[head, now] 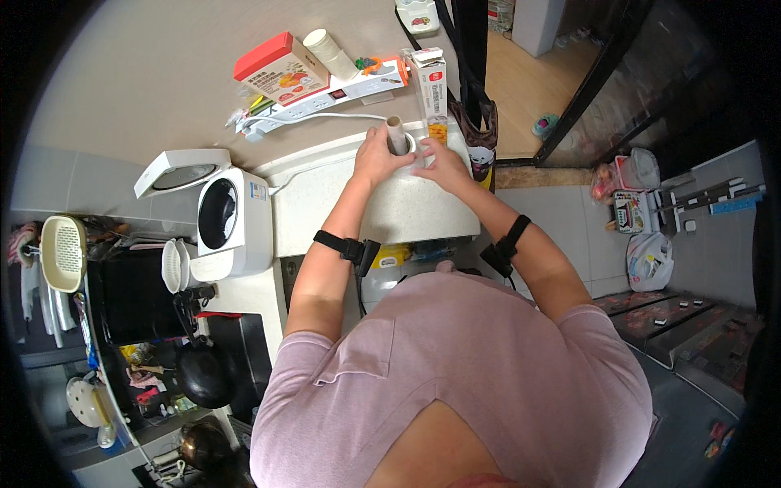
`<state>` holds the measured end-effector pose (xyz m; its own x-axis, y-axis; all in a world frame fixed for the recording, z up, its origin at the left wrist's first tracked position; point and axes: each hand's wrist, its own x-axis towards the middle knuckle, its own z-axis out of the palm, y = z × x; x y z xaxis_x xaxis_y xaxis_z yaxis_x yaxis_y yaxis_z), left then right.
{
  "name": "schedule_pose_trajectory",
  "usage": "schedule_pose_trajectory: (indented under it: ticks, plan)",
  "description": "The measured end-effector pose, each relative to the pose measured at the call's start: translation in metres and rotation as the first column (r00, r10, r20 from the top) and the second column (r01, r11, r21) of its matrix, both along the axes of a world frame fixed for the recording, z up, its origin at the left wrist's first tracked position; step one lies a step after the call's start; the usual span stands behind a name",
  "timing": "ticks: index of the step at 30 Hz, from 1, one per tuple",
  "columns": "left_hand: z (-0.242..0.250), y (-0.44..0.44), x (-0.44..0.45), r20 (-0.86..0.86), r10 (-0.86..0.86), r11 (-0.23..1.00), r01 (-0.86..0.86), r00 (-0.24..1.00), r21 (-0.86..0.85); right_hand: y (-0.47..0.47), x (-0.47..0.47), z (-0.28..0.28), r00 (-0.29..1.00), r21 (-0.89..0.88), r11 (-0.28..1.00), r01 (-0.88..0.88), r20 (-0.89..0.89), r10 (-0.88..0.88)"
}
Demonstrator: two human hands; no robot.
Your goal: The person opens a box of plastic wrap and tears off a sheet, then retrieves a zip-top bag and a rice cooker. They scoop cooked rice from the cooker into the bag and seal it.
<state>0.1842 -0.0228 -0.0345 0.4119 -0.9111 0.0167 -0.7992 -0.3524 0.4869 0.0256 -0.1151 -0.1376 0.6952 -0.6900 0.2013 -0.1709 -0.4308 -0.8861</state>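
My left hand (373, 160) curls around a narrow upright roll (397, 135) with a brown cardboard core, apparently wrapped in clear film. A white rounded rim (411, 144) shows just behind that roll, mostly hidden. My right hand (447, 166) is close by on the right, thumb and fingers bent toward the roll. Something translucent, perhaps plastic film (418, 162), lies between the two hands, and whether the right fingers pinch it is unclear. Both hands are above the speckled white counter (421, 210).
Beyond my right hand stands an upright printed carton (430, 85). A power strip (305, 105) along the wall carries a red-topped box (284, 70) and a pale cylinder (331, 53). A white appliance with raised lid (235, 213) stands left; a bag (482, 137) hangs right.
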Motion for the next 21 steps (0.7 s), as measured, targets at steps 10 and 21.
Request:
schedule_pose_trajectory:
  ticks: [10,21]
  plan:
    - [0.000,0.013,-0.009,0.095,0.196,0.980,-0.198,0.976,0.006,-0.002,0.011,-0.030,0.998,0.117,0.991,0.057,-0.029,-0.054]
    - [-0.041,0.011,0.010,-0.069,-0.039,0.993,0.031,0.997,-0.114,-0.007,0.017,-0.027,0.979,0.527,0.832,-0.174,-0.002,0.206]
